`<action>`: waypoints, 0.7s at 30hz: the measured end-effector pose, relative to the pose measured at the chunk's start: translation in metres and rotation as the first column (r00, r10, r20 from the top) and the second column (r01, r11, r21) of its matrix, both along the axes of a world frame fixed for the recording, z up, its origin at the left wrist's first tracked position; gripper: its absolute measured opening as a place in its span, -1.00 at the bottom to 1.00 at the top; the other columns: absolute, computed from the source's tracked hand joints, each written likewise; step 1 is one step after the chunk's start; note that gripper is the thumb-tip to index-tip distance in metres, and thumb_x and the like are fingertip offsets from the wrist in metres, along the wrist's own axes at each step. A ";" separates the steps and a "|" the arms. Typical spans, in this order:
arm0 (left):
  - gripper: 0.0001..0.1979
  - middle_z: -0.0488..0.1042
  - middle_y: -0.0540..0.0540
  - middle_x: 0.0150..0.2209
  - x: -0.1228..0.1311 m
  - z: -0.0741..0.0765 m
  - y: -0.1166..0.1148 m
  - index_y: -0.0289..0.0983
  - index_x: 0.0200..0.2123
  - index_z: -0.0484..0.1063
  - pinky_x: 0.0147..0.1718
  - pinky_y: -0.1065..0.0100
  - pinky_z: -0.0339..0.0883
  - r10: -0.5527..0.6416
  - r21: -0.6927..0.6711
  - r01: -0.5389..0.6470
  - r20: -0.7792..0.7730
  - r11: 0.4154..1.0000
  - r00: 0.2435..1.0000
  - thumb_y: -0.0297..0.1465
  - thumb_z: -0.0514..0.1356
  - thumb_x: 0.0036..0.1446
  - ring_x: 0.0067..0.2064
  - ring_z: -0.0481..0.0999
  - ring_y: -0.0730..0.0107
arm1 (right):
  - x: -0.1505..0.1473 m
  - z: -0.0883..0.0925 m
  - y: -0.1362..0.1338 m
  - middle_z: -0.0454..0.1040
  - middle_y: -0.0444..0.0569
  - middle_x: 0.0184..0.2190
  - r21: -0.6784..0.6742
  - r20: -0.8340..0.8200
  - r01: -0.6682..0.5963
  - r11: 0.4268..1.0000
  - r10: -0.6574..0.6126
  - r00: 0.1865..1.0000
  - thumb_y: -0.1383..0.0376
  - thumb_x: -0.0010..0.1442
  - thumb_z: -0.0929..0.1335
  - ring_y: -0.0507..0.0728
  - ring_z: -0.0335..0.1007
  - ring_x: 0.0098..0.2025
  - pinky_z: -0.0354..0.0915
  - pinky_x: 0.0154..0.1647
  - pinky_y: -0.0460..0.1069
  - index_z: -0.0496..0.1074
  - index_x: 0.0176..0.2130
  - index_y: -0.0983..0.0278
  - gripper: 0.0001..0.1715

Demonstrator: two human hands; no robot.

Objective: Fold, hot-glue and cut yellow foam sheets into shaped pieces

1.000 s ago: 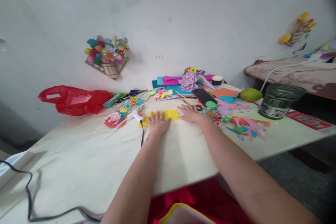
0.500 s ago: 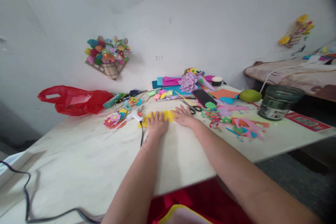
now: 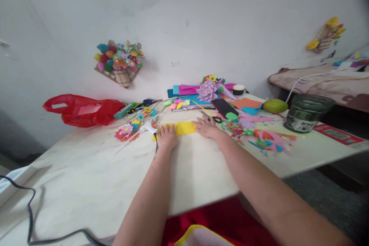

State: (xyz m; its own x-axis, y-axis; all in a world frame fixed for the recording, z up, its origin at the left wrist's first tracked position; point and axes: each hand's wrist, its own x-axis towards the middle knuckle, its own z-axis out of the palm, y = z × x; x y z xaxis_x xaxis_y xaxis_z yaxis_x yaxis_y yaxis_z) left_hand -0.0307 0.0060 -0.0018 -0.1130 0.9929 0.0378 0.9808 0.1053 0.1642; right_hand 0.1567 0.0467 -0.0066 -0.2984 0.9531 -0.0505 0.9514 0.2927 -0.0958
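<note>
A yellow foam sheet (image 3: pixel 184 127) lies flat on the white table (image 3: pixel 86 177). My left hand (image 3: pixel 166 137) rests palm down on its left end, fingers spread flat. My right hand (image 3: pixel 206 127) lies palm down at its right end, fingers stretched out. Neither hand holds anything. A white glue gun (image 3: pixel 147 127) with a black cord lies just left of my left hand. Scissors (image 3: pixel 211 117) lie right behind my right hand.
Coloured foam scraps (image 3: pixel 268 136), a purple foam flower (image 3: pixel 206 90), stacked foam sheets, a green fruit (image 3: pixel 275 105) and a dark glass jar (image 3: pixel 307 112) crowd the table's far and right side. A red plastic bag (image 3: pixel 82 109) sits at the left. A black cable (image 3: pixel 31 215) trails near left.
My left hand has slid left toward the sheet's left end, uncovering more yellow between the hands. My right hand stays at the right end.
</note>
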 end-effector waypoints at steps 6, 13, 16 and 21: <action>-0.49 -0.11 -0.09 0.25 -0.005 -0.003 0.002 -0.16 0.20 -0.05 0.14 0.07 -0.18 -0.001 0.019 0.001 -0.005 1.000 1.000 -0.28 -0.28 0.17 0.26 -0.25 0.16 | -0.001 0.002 -0.002 -0.22 -0.15 0.27 -0.001 0.012 0.002 1.000 -0.002 1.000 0.14 0.22 0.02 0.21 -0.55 0.27 -0.47 0.16 0.27 -0.12 0.22 0.03 -0.42; -0.50 -0.09 -0.10 0.25 -0.005 -0.008 0.005 -0.17 0.19 -0.03 0.14 0.02 -0.20 -0.029 0.023 0.029 0.008 0.999 1.000 -0.30 -0.24 0.17 0.25 -0.23 0.16 | -0.009 0.001 -0.008 -0.18 -0.09 0.26 0.161 -0.022 -0.123 0.979 0.128 0.992 0.21 0.20 0.08 0.16 -0.44 0.27 -0.45 0.17 0.26 -0.07 0.22 0.16 -0.40; -0.49 -0.10 -0.10 0.25 -0.004 -0.008 0.006 -0.19 0.20 -0.04 0.15 0.05 -0.23 -0.032 0.017 0.031 0.008 0.999 0.999 -0.30 -0.23 0.17 0.26 -0.25 0.18 | -0.024 0.003 -0.014 -0.14 -0.10 0.25 0.225 -0.057 -0.249 0.942 0.268 0.962 0.20 0.21 0.06 0.12 -0.38 0.27 -0.45 0.18 0.22 -0.03 0.21 0.17 -0.43; -0.45 -0.16 -0.10 0.26 -0.001 -0.007 0.006 -0.24 0.21 -0.08 0.16 0.10 -0.28 -0.057 -0.007 0.057 0.008 0.998 0.998 -0.28 -0.20 0.14 0.26 -0.29 0.19 | -0.048 0.002 -0.023 -0.13 -0.08 0.24 0.149 -0.114 -0.416 0.897 0.433 0.894 0.14 0.24 0.01 0.08 -0.31 0.26 -0.41 0.20 0.16 -0.08 0.22 0.21 -0.41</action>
